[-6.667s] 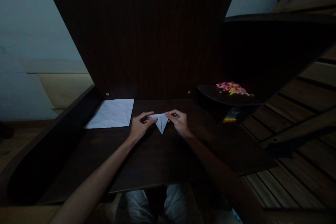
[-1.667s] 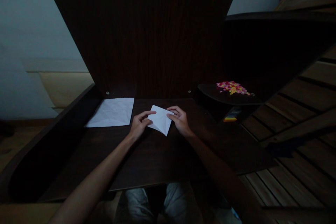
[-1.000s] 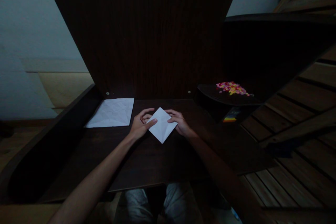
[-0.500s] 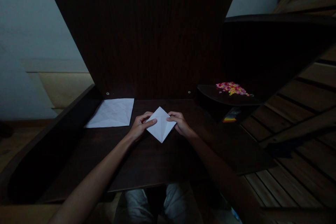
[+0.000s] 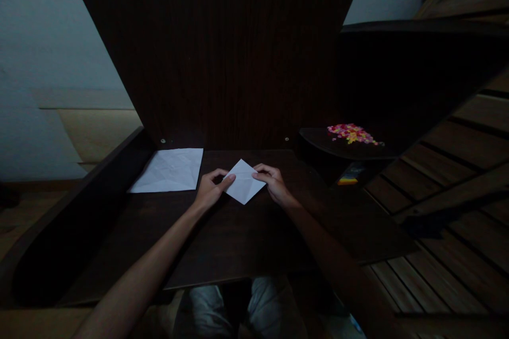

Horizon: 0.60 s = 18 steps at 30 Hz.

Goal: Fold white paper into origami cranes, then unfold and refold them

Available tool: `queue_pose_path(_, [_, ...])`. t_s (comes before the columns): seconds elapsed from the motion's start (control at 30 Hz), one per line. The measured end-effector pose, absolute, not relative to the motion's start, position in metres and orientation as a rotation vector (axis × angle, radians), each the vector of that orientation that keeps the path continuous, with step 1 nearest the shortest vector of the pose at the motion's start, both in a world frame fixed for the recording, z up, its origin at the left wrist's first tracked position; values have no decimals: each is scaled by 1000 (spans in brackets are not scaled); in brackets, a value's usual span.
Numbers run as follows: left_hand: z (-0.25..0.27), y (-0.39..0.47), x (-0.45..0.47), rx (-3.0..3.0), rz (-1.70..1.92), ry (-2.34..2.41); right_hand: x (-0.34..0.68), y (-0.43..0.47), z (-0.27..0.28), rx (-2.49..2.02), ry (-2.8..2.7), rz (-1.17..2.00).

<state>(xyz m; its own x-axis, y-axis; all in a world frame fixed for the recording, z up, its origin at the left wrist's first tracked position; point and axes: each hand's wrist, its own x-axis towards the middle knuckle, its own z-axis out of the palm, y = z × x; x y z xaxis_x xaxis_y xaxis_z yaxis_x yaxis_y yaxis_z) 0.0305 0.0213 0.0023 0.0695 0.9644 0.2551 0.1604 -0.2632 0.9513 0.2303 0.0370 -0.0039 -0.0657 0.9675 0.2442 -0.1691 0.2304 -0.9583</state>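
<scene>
A small folded sheet of white paper, diamond-shaped with faint crease lines, is held between my two hands over the dark desk. My left hand pinches its left corner, thumb on top and fingers behind. On the opposite corner my right hand has the same grip, with its thumb across the upper face. The fingers under the paper are partly hidden. Left of my left hand lies a larger creased white sheet, flat on the desk.
A pile of small pink, red and yellow pieces rests on a rounded corner shelf at the right. Behind the desk rises a tall dark wooden panel. A raised side board borders the left. Slatted wood stands at far right.
The folded paper's lower tip has risen, and the diamond looks shorter, tipped a little differently. Both hands keep hold and have shifted only slightly. The larger sheet stays put.
</scene>
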Motion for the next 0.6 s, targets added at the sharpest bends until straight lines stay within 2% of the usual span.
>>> queue_pose_path(0.4, [-1, 24, 32, 1338, 1304, 1194, 229, 44, -15, -1018, -1280, 1068])
queue_pose_path(0.6, [-1, 28, 29, 1327, 1312, 1049, 230, 45, -15, -999, -1277, 1087])
